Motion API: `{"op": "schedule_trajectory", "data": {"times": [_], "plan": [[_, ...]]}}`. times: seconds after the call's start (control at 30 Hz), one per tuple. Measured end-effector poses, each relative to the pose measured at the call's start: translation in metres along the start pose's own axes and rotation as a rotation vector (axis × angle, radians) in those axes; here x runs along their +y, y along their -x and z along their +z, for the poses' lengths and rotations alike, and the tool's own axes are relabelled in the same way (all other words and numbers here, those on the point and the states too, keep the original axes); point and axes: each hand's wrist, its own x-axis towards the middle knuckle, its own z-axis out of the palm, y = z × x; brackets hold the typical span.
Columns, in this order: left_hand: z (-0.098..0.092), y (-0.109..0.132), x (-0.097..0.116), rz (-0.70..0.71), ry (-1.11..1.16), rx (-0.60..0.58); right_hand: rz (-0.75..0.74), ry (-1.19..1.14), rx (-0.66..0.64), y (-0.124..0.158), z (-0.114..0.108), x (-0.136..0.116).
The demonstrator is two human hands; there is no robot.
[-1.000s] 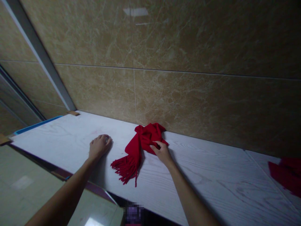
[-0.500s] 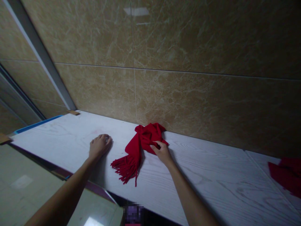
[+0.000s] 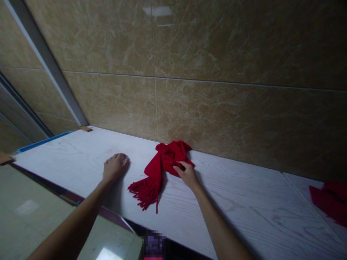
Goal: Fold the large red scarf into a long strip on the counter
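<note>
A red scarf (image 3: 154, 162) with a fringed end lies bunched on the white wood-grain tabletop (image 3: 230, 202), its crumpled part close to the wall. My right hand (image 3: 187, 175) is at the scarf's right side, thumb and forefinger closed on a bit of the cloth. To the left of the scarf, apart from it, my left hand (image 3: 116, 167) rests on the tabletop with its fingers curled in. Something small and greyish shows by its fingertips, too unclear to name.
Brown marbled wall tiles (image 3: 206, 112) rise directly behind the table. Another red cloth (image 3: 330, 202) lies at the far right. Small brown blocks (image 3: 85, 128) and a blue edge (image 3: 45, 141) mark the left end. Pale floor (image 3: 27, 202) shows below left.
</note>
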Motion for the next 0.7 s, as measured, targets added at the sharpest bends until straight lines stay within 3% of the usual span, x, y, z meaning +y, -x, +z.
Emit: {"op": "schedule_trajectory", "data": {"times": [0.7], "plan": [[0.0048,-0.0018,-0.0023,-0.006,0.006,0.008,-0.003,0.016,-0.004,0.0003,-0.0007,0.0007]]}}
